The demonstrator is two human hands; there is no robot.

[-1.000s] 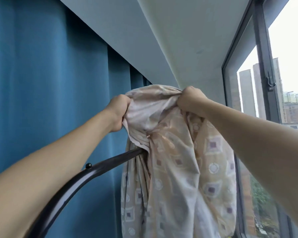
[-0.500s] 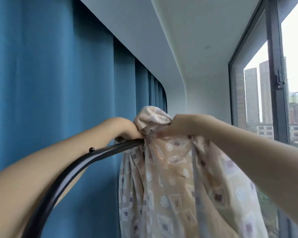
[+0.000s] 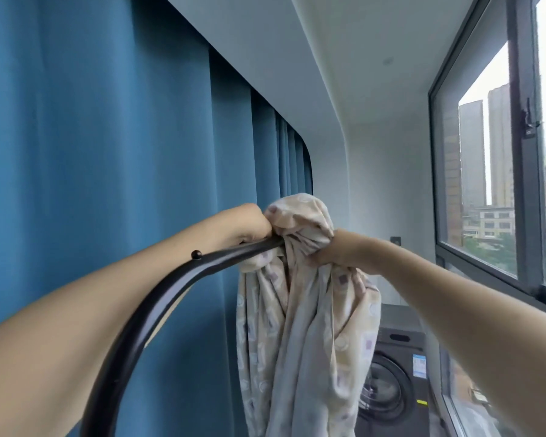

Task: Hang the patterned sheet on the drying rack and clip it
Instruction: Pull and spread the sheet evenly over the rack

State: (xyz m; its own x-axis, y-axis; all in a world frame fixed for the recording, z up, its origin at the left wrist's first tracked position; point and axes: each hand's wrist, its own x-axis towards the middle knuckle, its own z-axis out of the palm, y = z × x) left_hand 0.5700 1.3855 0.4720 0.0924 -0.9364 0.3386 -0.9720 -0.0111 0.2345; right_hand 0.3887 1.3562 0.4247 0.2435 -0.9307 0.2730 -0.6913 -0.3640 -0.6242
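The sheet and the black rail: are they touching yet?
Touching. In the head view the sheet is bunched over the end of the rail and hangs down from it, gripped by both hands.

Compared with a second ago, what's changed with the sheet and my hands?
Both hands came down: the bunched patterned sheet, held above the black rack bar before, now sits on it. The left hand and right hand still grip the bunch, the rest hanging as before. No clip in view.

The patterned sheet [image 3: 300, 310] is being lowered onto the drying rack [image 3: 158, 298]. Its bunched top is being pulled down beside both grips.
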